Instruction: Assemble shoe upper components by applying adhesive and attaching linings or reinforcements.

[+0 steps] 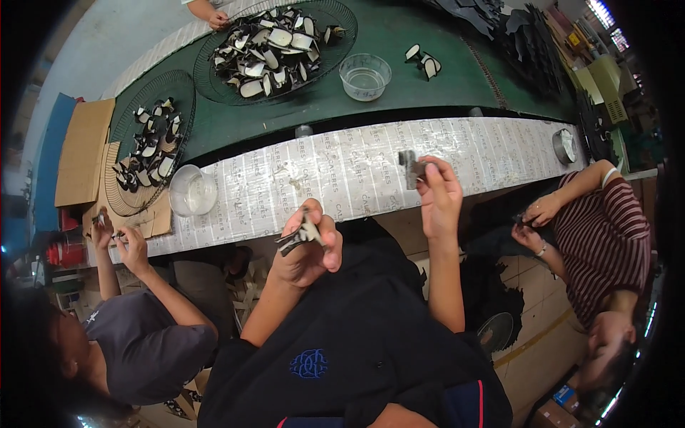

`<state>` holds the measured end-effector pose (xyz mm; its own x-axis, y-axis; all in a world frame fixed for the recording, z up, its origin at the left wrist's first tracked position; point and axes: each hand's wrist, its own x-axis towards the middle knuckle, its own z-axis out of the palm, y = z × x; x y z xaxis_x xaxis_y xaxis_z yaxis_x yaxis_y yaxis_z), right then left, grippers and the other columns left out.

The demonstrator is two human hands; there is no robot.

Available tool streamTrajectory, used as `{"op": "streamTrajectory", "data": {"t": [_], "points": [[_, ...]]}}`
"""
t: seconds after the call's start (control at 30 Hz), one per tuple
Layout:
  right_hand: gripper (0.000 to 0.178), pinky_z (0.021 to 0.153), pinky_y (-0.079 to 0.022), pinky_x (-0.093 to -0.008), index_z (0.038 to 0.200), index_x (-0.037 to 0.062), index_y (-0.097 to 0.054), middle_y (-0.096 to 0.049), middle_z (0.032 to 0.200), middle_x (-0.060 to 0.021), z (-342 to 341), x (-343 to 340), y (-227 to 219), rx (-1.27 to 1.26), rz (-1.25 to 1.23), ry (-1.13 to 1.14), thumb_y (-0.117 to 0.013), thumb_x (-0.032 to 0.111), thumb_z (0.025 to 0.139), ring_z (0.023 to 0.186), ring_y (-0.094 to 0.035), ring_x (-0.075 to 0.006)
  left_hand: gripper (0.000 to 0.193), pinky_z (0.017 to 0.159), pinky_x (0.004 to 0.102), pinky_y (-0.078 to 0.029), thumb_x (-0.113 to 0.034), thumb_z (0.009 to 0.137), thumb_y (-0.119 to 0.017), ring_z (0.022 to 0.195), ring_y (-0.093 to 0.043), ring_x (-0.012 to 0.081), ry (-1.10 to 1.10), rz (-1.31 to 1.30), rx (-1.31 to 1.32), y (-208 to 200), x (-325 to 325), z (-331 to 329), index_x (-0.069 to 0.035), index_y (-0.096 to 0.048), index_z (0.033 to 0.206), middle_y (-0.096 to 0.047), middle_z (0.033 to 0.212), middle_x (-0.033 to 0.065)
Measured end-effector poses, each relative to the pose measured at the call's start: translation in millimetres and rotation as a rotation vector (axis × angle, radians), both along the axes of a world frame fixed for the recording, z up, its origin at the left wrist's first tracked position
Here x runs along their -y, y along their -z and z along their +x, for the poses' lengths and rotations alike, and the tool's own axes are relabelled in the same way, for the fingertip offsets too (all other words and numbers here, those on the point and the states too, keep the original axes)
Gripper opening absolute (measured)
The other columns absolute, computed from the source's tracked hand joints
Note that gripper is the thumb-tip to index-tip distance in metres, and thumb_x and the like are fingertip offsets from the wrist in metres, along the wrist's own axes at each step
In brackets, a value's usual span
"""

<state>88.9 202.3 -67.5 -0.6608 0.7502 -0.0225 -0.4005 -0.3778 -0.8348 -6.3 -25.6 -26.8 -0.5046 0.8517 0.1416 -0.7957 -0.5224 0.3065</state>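
Note:
My left hand (308, 255) is closed around a small black-and-cream piece (291, 244), curved and strap-like, similar to the shoe-upper parts heaped in the baskets. To its right, my right hand (441, 196) is raised over the near edge of the bench. Its thumb and fingers pinch a small, flat, dark grey piece (408, 170), blurred so that I cannot make out its kind. The two hands are well apart. Beyond them is the bench's pale, printed covering (335, 160), with a few light scraps (294, 182) on it.
Two wire baskets (347, 44) (187, 118) of black-and-cream parts rest on the green surface. Clear bowls (365, 77) (193, 192) and a round tin (564, 146) stand nearby. Co-workers sit at left (143, 335) and right (606, 235); another hand (217, 19) is at the far basket.

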Motion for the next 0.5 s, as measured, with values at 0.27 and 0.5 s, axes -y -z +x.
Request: {"op": "streamTrajectory", "data": {"t": [0.27, 0.5], "points": [[0.017, 0.077, -0.05, -0.0234, 0.11, 0.0014, -0.062, -0.064, 0.109, -0.0061, -31.3, -10.2, 69.9, 0.195, 0.103, -0.118, -0.06, 0.01, 0.094, 0.092, -0.06, -0.0095, 0.033, 0.066, 0.0406, -0.063, -0.028, 0.095, -0.059, 0.082, -0.071, 0.0376, -0.074, -0.358, -0.28, -7.4, -4.5, -17.7, -0.001, -0.041, 0.098, -0.066, 0.096, 0.0263], [0.017, 0.079, -0.05, -0.0257, 0.11, 0.0006, -0.06, -0.063, 0.11, -0.0078, -35.2, -24.1, 73.4, 0.162, -0.055, -0.168, -0.06, 0.008, 0.095, 0.092, -0.06, -0.0111, 0.026, 0.064, 0.0388, -0.063, -0.024, 0.098, -0.054, 0.082, -0.071, 0.0373, -0.078, -0.373, -0.198, 0.3, -17.6, -38.0, -0.004, -0.038, 0.094, -0.066, 0.098, 0.0258]]}}
